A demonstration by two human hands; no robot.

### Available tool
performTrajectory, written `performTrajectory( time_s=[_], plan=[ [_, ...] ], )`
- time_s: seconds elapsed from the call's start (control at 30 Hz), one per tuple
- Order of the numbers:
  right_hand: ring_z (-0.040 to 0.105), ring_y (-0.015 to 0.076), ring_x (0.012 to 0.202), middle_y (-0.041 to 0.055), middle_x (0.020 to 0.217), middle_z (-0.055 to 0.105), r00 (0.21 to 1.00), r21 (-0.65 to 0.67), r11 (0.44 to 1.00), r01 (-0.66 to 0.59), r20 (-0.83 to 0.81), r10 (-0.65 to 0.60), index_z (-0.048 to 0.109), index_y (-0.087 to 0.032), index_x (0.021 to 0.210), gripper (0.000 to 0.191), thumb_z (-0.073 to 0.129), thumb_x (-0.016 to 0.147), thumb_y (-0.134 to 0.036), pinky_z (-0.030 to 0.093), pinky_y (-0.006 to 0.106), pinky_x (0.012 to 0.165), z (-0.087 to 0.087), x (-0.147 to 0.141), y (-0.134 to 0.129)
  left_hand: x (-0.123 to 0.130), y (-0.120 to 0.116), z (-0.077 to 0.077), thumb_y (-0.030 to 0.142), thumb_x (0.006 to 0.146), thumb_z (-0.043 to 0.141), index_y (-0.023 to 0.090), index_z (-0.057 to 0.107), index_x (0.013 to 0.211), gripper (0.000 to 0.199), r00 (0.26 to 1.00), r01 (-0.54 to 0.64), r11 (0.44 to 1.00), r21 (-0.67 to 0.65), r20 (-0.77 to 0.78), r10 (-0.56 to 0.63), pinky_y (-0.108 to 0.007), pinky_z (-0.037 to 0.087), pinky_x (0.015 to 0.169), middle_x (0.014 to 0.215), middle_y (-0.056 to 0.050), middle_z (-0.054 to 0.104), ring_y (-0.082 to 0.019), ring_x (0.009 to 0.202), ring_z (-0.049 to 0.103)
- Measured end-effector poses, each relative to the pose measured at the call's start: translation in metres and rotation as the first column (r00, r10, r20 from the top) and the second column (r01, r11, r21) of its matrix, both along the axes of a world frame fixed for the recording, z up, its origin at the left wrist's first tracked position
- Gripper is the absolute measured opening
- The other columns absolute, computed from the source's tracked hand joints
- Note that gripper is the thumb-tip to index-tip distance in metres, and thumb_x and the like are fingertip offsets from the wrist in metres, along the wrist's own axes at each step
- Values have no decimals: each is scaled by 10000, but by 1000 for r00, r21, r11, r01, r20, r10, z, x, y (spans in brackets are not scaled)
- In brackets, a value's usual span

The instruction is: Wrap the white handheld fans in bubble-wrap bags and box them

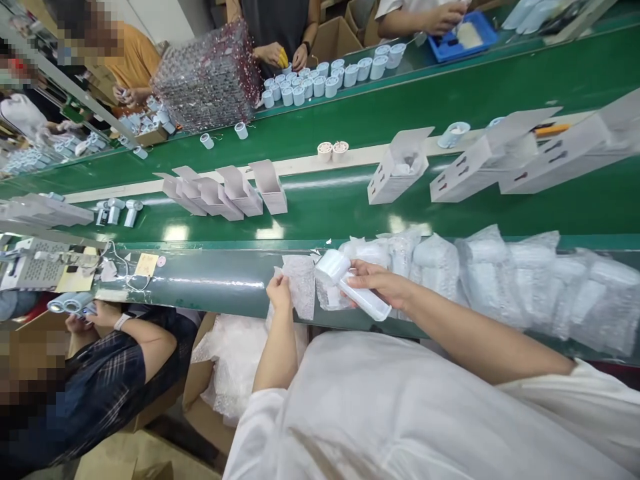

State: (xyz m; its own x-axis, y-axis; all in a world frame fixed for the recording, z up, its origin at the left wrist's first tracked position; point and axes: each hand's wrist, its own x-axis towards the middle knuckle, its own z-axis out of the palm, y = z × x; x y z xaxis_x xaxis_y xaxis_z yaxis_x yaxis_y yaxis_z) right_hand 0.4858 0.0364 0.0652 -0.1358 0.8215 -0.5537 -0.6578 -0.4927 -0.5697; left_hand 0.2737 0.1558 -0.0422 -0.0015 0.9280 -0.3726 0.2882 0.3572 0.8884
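Observation:
My left hand (279, 292) pinches the edge of a clear bubble-wrap bag (302, 287) at the near edge of the bench. In my right hand (377, 283) is a pale, hair-dryer-shaped device (333, 268), its round head pointing left and its handle slanting down to the right. The head is beside the right edge of the bag; whether they touch I cannot tell. Under the device lies another piece of bubble wrap (327, 297). To the right of my right hand, several bubble-wrapped devices (435, 270) lie in a row along the bench.
Open white boxes (273, 187) stand on the green conveyor (320, 213) ahead. More bubble wrap (235, 353) fills a carton (200, 380) below the bench. A co-worker's arm (145, 340) is at the left. Across the line, people handle pale cylindrical parts (319, 85).

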Motion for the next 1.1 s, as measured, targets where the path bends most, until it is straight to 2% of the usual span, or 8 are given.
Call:
performTrajectory(
  time_s=[0.2,0.33,0.5,0.6,0.7,0.83,0.93,1.1],
  plan=[
    [679,198,711,43,850,672,942,160,967,-199,-242,233,504,-183,1073,561,815,614,-269,579,286,501,2,-2,-6,-27,-16,76,375,702,691,165,635,910,301,959,-12,999,51,282,-3,-279,504,724,816,-31,667,-122,696,611],
    [660,180,709,48,824,663,926,205,970,-127,-327,190,540,-167,1019,492,803,626,-303,575,269,508,1,-1,-7,-44,17,104,397,675,734,182,624,905,333,932,108,993,41,342,-115,-277,509,699,819,-32,663,-128,690,618],
    [650,173,735,45,845,648,957,59,998,-19,-288,36,566,-187,920,355,780,670,-319,573,259,539,1,2,-14,-50,88,81,291,703,673,151,593,814,195,997,37,999,7,-62,-36,-340,500,751,749,-44,613,-156,704,604],
    [650,175,757,44,863,644,972,-21,999,48,-230,-51,564,-204,905,292,747,708,-318,574,267,572,-1,2,-23,-50,97,67,249,729,639,159,572,873,183,983,-34,993,111,-177,54,-372,448,882,850,-60,602,-188,874,595],
    [649,175,759,37,851,638,977,-49,994,99,-184,-107,569,-214,939,312,747,707,-324,572,276,586,-5,2,-33,-41,63,54,313,802,573,190,535,914,170,961,-57,970,235,-251,118,-359,397,957,933,-51,580,-181,964,557],
    [658,185,766,32,862,643,990,-63,997,53,-126,-61,552,-219,982,422,794,653,-325,571,299,608,-15,0,-39,-15,-8,23,391,708,702,189,535,909,330,890,266,946,187,-425,-166,-354,429,906,926,-60,585,-208,916,568],
    [658,180,757,27,908,651,998,-55,997,-48,42,50,506,-218,995,520,831,604,-326,553,311,625,-19,-7,-38,-3,-33,5,278,727,676,170,565,932,257,823,333,939,88,-513,-243,-370,431,897,961,-102,610,-233,941,587],
    [632,217,849,22,887,671,742,-20,980,-200,650,165,490,-215,1085,656,838,534,-294,483,359,799,0,-26,-31,-11,-27,29,294,832,556,206,653,879,139,826,392,912,122,-483,-290,-341,449,858,820,-53,656,-198,818,610]
  ],
)
